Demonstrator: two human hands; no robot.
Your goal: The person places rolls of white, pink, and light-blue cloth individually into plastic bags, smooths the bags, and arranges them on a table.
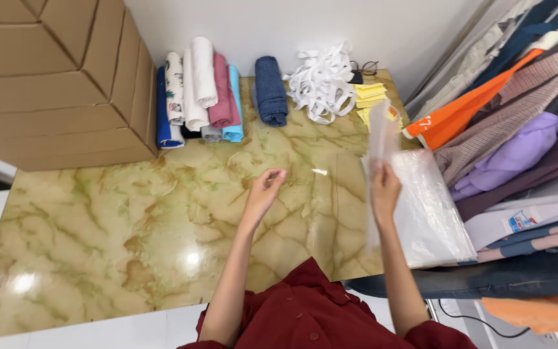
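We see the right hand (384,190) raised over the right edge of the marble-patterned worktop (130,226), its fingers pinched on a clear plastic bag (382,132) that stands upright above the hand. Just beside it, to the right, lies a stack of clear plastic bags (431,207) on the worktop's edge. The left hand (263,190) hovers near the middle of the worktop, fingers loosely curled and grasping nothing. Along the far edge we see rolled garments (198,97), a rolled denim piece (270,90), a heap of white straps (321,81) and yellow slips (369,94). A cardboard box (53,77) stands at far left; a pile of clothes (518,116) fills the right.
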